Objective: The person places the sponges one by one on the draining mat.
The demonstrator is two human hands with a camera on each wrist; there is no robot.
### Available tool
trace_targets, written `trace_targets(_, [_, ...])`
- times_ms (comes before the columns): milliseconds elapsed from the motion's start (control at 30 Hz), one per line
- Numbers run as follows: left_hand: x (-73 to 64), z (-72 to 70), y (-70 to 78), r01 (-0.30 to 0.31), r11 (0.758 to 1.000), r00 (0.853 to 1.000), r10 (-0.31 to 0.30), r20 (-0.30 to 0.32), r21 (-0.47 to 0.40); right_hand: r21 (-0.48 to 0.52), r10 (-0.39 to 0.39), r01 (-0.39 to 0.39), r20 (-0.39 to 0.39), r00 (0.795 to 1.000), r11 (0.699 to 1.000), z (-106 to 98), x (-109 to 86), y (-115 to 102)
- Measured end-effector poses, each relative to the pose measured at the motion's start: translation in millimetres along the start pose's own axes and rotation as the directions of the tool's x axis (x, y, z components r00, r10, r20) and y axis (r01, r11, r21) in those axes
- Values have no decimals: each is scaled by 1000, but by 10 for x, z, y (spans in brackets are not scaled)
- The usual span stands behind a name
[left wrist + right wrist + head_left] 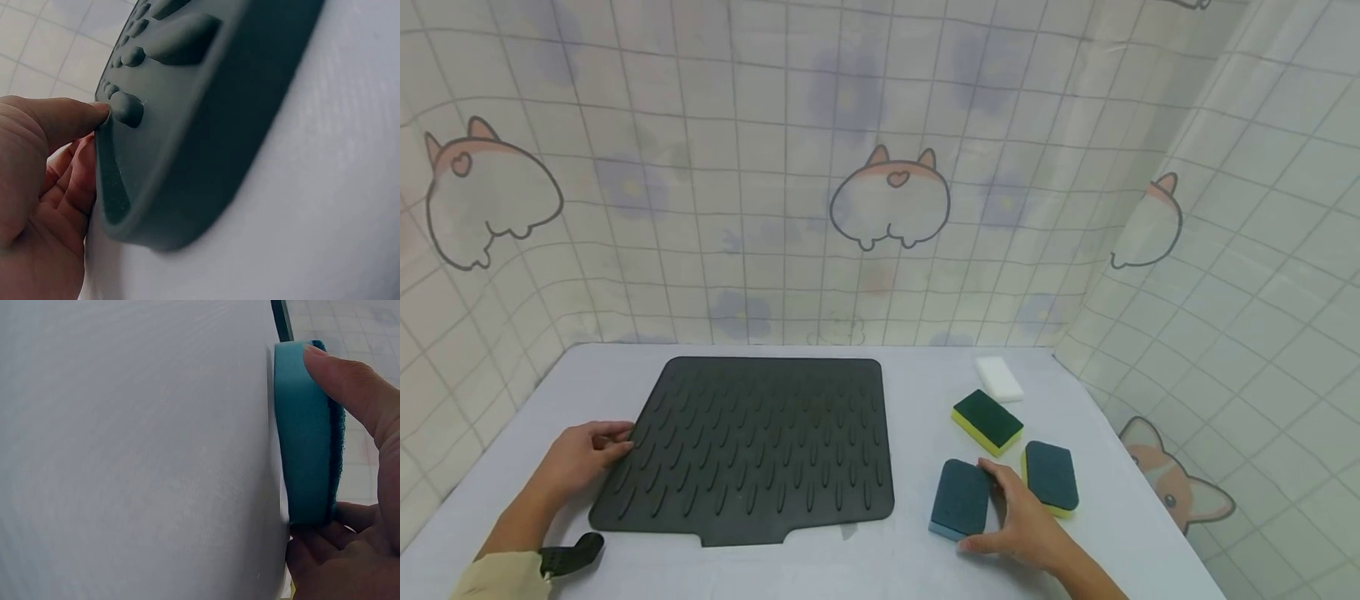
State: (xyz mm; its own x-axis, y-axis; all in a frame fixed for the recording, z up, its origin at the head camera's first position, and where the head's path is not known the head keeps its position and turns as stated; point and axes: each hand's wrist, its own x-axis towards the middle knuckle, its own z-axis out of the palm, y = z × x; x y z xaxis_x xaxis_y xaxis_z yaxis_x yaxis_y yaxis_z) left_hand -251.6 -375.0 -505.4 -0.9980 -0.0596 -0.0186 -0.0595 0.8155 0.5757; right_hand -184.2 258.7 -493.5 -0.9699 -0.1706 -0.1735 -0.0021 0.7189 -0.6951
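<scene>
A dark grey-green dish drying mat (752, 442) with raised ridges and a lip at its near edge lies on the left and middle of the table. My left hand (576, 458) pinches its left edge; in the left wrist view the thumb (69, 119) is on the rim with fingers against the outer side. To the right of the mat, my right hand (1022, 525) grips a blue sponge (961, 500) with a dark scouring layer on top. The right wrist view shows that sponge (305, 437) between thumb and fingers, lying flat against the table.
Right beside my right hand lies a yellow sponge with a blue-grey scourer (1051, 475). Farther back are a yellow sponge with a green scourer (988, 419) and a white sponge block (998, 379). A patterned curtain (775, 167) surrounds the white table (820, 571) at back and sides.
</scene>
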Motion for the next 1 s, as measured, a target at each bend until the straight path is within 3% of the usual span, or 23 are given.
trace_targets(500, [-22, -17, 16, -24, 1000, 1000, 24, -5, 3, -6, -5, 5, -10, 1000, 1000, 11, 16, 6])
trace_targets(1000, [13, -25, -26, -8, 1000, 1000, 8, 15, 5, -16, -40, 40, -31, 999, 999, 51, 66, -106])
